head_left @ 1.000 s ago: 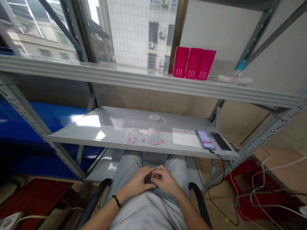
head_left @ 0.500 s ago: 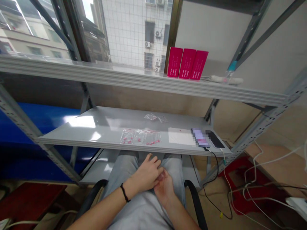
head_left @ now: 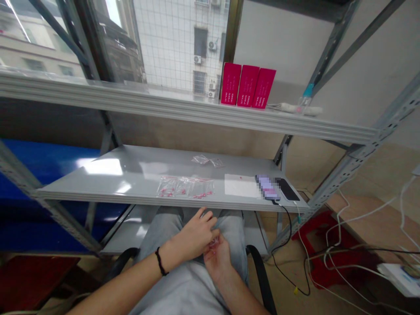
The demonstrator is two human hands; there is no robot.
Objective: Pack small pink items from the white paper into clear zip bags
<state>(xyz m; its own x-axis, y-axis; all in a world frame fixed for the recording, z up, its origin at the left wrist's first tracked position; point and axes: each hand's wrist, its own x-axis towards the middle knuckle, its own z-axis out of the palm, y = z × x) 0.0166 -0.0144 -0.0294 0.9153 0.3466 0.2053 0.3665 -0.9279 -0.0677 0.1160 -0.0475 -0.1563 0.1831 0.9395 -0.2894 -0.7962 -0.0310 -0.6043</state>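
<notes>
Above my lap, my left hand [head_left: 193, 234], with a black cord on its wrist, reaches across to my right hand [head_left: 218, 258]. Its fingers bend down onto a small clear plastic bag [head_left: 214, 243] with reddish bits showing. My right hand cups this bag from below, its fingers curled and partly hidden by the left. Just ahead, on the grey shelf, several clear zip bags [head_left: 185, 187] lie flat in a row with small red pieces inside.
Further back rest crumpled clear bags [head_left: 207, 161]. To the right are a white paper sheet [head_left: 239, 186] with a tiny red piece, a lit phone [head_left: 267, 187] and a dark phone [head_left: 288, 189] on cables. Three magenta boxes [head_left: 247, 86] stand on the upper shelf [head_left: 183, 109].
The view has shifted slightly, so the scene sits further left. My hands stay together in my lap, and more of the small bag shows between them.
</notes>
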